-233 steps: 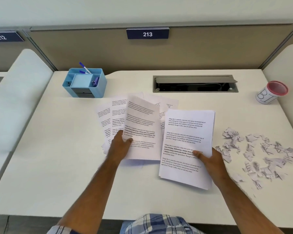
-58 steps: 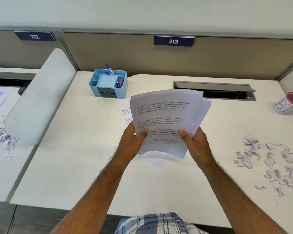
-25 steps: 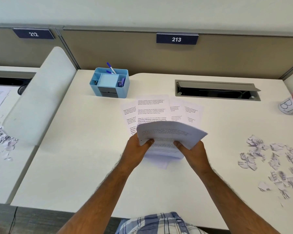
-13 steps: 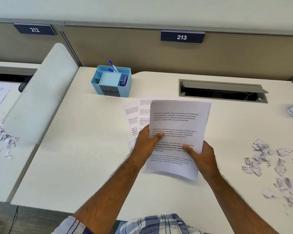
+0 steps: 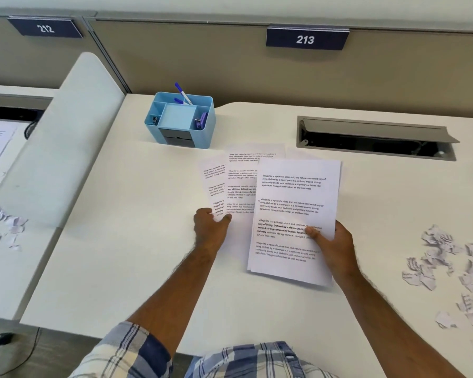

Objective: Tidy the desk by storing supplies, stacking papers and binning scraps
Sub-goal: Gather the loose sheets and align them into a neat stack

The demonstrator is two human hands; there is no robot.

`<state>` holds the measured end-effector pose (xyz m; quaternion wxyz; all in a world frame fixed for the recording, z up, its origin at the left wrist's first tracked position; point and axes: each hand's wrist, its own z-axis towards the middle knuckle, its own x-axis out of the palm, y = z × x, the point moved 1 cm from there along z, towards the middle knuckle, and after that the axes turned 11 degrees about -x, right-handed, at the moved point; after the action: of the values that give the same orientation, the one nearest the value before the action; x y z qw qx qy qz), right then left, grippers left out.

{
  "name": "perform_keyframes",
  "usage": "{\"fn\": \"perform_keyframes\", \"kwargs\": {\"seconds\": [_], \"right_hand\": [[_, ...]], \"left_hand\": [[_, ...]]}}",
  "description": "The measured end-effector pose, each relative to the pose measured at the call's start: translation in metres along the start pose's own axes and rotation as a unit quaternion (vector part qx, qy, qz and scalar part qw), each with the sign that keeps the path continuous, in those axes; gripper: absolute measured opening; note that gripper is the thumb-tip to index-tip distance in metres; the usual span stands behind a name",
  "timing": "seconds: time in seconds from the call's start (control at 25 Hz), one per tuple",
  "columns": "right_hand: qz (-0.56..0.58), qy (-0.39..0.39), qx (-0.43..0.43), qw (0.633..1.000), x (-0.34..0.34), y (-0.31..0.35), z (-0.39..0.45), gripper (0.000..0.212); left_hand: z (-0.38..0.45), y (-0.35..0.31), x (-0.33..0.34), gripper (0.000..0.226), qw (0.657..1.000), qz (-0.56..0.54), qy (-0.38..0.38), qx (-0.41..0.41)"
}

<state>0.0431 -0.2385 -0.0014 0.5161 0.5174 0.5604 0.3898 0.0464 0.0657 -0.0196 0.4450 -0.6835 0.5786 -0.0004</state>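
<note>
Centre frame: right hand [image 5: 336, 241] pinches gathered stack [image 5: 294, 222], thumb on top, keeping it squared. Left hand [image 5: 209, 227] grasps loose sheets [image 5: 230, 184] fanned left of it, likely to merge. Scraps [image 5: 448, 268] lie unbinned, right edge.

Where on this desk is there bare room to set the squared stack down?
Best patch: the bare desk left of the left hand, bordered by the white divider and the blue organizer. The near edge in front of the stack is also free. Crowded: the loose sheets in the middle and the paper scraps on the right.
</note>
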Motion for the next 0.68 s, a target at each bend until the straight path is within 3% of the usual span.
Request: {"fn": "perform_keyframes", "kwargs": {"seconds": [0.12, 0.24, 0.36, 0.68], "right_hand": [[-0.001, -0.013, 0.005, 1.000, -0.001, -0.005, 0.009, 0.030], [-0.004, -0.021, 0.006, 1.000, -0.003, -0.009, 0.017, 0.030], [-0.005, -0.026, 0.008, 1.000, -0.003, -0.012, 0.022, 0.031], [0.005, -0.032, 0.009, 0.999, -0.007, -0.015, 0.022, 0.027]], "left_hand": [[0.003, 0.005, 0.002, 0.084, 0.997, 0.068, -0.043, 0.001], [-0.004, 0.005, 0.014, 0.088, 0.985, 0.153, -0.068, 0.035], [-0.007, 0.007, 0.022, 0.079, 0.974, 0.197, -0.089, 0.071], [0.000, 0.013, 0.019, 0.050, 0.978, 0.174, -0.072, 0.089]]}}
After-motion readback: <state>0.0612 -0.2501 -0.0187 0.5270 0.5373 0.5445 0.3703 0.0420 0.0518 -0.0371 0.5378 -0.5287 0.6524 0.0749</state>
